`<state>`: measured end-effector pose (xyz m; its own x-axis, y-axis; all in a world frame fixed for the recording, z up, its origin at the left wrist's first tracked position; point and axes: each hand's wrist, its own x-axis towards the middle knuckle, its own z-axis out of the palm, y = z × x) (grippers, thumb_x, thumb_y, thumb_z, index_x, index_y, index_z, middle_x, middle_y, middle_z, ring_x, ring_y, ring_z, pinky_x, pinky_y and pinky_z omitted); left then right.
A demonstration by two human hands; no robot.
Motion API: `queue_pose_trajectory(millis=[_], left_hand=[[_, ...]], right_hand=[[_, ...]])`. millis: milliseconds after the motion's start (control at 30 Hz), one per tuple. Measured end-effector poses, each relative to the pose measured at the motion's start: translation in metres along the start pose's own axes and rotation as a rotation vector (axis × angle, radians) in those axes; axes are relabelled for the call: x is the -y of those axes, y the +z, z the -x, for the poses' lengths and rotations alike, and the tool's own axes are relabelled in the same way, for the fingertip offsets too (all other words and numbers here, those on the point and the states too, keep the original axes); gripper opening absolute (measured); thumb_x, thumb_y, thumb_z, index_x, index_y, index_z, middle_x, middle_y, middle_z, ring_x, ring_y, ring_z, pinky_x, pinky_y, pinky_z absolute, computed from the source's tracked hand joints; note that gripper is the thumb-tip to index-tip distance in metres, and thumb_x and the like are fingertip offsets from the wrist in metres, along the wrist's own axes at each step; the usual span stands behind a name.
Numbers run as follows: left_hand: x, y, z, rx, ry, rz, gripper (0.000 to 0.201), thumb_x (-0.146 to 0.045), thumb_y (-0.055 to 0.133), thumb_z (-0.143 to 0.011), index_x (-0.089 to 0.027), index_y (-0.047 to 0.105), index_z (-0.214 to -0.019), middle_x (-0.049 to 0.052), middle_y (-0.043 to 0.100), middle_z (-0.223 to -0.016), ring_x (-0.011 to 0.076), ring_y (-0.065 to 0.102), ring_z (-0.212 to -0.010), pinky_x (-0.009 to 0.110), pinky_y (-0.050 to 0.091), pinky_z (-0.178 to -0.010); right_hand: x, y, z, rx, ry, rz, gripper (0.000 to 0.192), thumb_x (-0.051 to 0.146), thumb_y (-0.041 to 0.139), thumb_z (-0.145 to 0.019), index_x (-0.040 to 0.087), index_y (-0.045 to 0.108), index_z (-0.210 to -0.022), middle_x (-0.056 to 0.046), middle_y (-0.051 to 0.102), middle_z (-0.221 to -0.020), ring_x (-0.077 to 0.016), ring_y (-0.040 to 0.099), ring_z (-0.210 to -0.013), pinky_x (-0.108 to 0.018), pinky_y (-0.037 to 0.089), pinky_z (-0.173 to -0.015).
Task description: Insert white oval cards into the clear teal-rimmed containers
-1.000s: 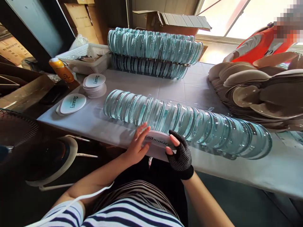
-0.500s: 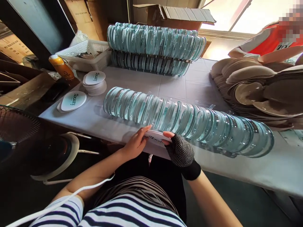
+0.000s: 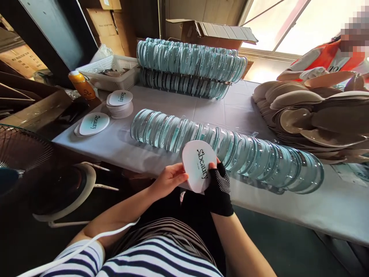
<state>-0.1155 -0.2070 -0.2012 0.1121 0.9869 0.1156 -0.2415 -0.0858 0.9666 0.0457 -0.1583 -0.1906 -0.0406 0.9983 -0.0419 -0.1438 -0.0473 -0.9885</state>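
A rounded white printed card (image 3: 198, 163), lettered "Sbeauty", is tilted up with its face toward me; its edge looks thick, and I cannot tell whether it is one card or a small stack. My bare left hand (image 3: 170, 179) pinches its left edge between thumb and fingers. On the right edge, my right hand (image 3: 218, 182), in a black dotted fingerless glove, grips it with the thumb on the face. Just behind the card lies a long row of clear, teal-tinted rounded plastic pieces (image 3: 265, 161) standing on edge, pressed closely together.
More printed cards (image 3: 95, 124) and a stack of cards (image 3: 119, 104) lie at the table's left. Behind are a white basket (image 3: 127, 79), an orange bottle (image 3: 82, 85) and stacked clear pieces (image 3: 190, 61). Beige curved pieces (image 3: 296, 100) pile up at right, near another person (image 3: 319, 61).
The card has turned from nearly edge-on to facing me, its lettering now readable. My right hand has rotated with it. The co-worker's gloved hand has come into sight by the beige pile.
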Motion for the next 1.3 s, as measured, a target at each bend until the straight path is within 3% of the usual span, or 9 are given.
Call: queue_pose_trajectory(millis=[100, 200, 300, 433, 533, 633, 867, 1133, 1300], left_hand=[[-0.004, -0.007, -0.001, -0.101, -0.003, -0.133, 0.038, -0.048, 0.058, -0.087, -0.014, 0.069, -0.099, 0.005, 0.067, -0.082, 0.0155, 0.062, -0.072, 0.026, 0.053, -0.066], [-0.008, -0.020, 0.000, -0.062, -0.027, -0.161, 0.035, -0.045, 0.059, -0.087, -0.014, 0.070, -0.096, 0.004, 0.066, -0.079, 0.0146, 0.061, -0.069, 0.026, 0.053, -0.064], [-0.010, -0.030, 0.003, 0.050, -0.104, -0.035, 0.036, -0.044, 0.065, -0.083, -0.013, 0.071, -0.102, 0.007, 0.069, -0.085, 0.0177, 0.065, -0.073, 0.029, 0.054, -0.066], [-0.009, -0.035, 0.004, 0.069, -0.130, 0.177, 0.044, -0.045, 0.075, -0.074, -0.012, 0.072, -0.102, 0.010, 0.072, -0.085, 0.0216, 0.067, -0.077, 0.031, 0.054, -0.068], [-0.009, -0.033, 0.003, 0.069, -0.148, 0.217, 0.046, -0.045, 0.080, -0.069, -0.013, 0.073, -0.101, 0.011, 0.073, -0.090, 0.0231, 0.069, -0.082, 0.031, 0.054, -0.071], [-0.011, -0.028, 0.002, 0.161, -0.168, 0.288, 0.060, -0.049, 0.084, -0.061, -0.015, 0.070, -0.109, 0.013, 0.072, -0.103, 0.0293, 0.067, -0.097, 0.038, 0.053, -0.083], [-0.014, -0.023, -0.001, 0.181, -0.166, 0.262, 0.064, -0.045, 0.082, -0.066, -0.018, 0.064, -0.121, 0.015, 0.068, -0.115, 0.0323, 0.064, -0.108, 0.043, 0.052, -0.089], [-0.007, -0.024, -0.003, 0.122, -0.260, 0.242, 0.066, -0.051, 0.084, -0.059, -0.015, 0.068, -0.112, 0.012, 0.072, -0.098, 0.0236, 0.068, -0.085, 0.030, 0.055, -0.069], [-0.009, -0.023, -0.003, 0.132, -0.274, 0.223, 0.065, -0.052, 0.083, -0.060, -0.014, 0.068, -0.111, 0.013, 0.071, -0.096, 0.0237, 0.068, -0.084, 0.031, 0.055, -0.069]], right_hand=[[0.004, -0.008, -0.001, 0.027, -0.092, 0.111, 0.044, 0.044, 0.061, -0.083, 0.018, 0.059, -0.118, -0.008, 0.067, -0.105, -0.0201, 0.061, -0.087, -0.032, 0.052, -0.072], [0.019, -0.022, -0.005, 0.190, -0.154, 0.259, 0.030, 0.042, 0.065, -0.081, 0.019, 0.065, -0.100, -0.004, 0.068, -0.091, -0.0194, 0.061, -0.084, -0.030, 0.052, -0.071], [0.031, -0.035, -0.008, 0.397, -0.047, 0.233, 0.028, 0.042, 0.064, -0.083, 0.018, 0.068, -0.098, -0.005, 0.069, -0.092, -0.0205, 0.063, -0.085, -0.031, 0.053, -0.071], [0.021, -0.041, -0.011, 0.601, 0.156, -0.013, 0.049, 0.046, 0.064, -0.083, 0.017, 0.060, -0.123, -0.012, 0.068, -0.109, -0.0262, 0.066, -0.093, -0.041, 0.056, -0.078], [0.005, -0.039, -0.009, 0.605, 0.249, -0.069, 0.057, 0.048, 0.065, -0.082, 0.017, 0.056, -0.129, -0.015, 0.068, -0.111, -0.0281, 0.066, -0.094, -0.043, 0.057, -0.078], [-0.007, -0.036, -0.005, 0.602, 0.317, -0.124, 0.049, 0.047, 0.064, -0.084, 0.019, 0.060, -0.124, -0.013, 0.068, -0.111, -0.0268, 0.067, -0.093, -0.041, 0.057, -0.077], [-0.019, -0.032, 0.001, 0.598, 0.353, -0.214, 0.046, 0.049, 0.061, -0.084, 0.017, 0.062, -0.117, -0.012, 0.070, -0.101, -0.0248, 0.068, -0.083, -0.040, 0.057, -0.071], [-0.020, -0.035, 0.002, 0.557, 0.351, -0.203, 0.040, 0.052, 0.056, -0.086, 0.021, 0.061, -0.112, -0.009, 0.071, -0.097, -0.0256, 0.069, -0.082, -0.039, 0.057, -0.074], [-0.024, -0.039, 0.002, 0.612, 0.352, -0.230, 0.035, 0.048, 0.050, -0.092, 0.026, 0.060, -0.117, -0.006, 0.070, -0.107, -0.0248, 0.069, -0.092, -0.037, 0.056, -0.077]])
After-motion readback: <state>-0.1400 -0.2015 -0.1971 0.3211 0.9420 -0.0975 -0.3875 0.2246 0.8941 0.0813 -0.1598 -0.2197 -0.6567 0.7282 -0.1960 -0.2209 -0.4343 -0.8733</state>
